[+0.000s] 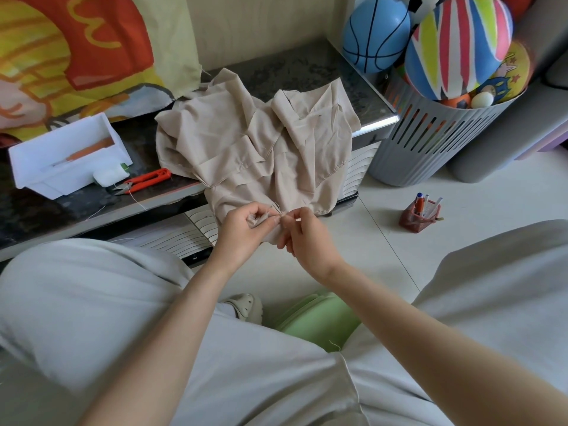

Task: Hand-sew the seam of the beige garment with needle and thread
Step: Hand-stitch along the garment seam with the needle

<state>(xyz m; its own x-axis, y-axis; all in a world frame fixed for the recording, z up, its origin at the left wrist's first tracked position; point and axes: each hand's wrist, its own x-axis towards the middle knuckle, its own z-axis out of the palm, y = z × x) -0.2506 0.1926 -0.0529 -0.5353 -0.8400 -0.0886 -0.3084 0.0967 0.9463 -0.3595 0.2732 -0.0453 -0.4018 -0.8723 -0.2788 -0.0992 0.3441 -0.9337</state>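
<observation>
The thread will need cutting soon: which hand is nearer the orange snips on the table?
Left. The left hand, pinching the edge of the beige garment, is right of and below the orange snips; the right hand lies farther right, beyond the left.

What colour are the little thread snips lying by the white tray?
The thread snips have orange-red handles, clearest in the head view.

The beige garment (255, 142) is thin woven cloth, matt and creased, with frayed threads at its cut edge. The tabletop (307, 69) is dark mottled stone (or something made to look so), polished, edged with a shiny metal strip. The white tray (46, 176) is smooth plastic. The snips (147, 179) have orange plastic handles and metal blades. The floor (461, 241) is pale, glossy tile.
</observation>
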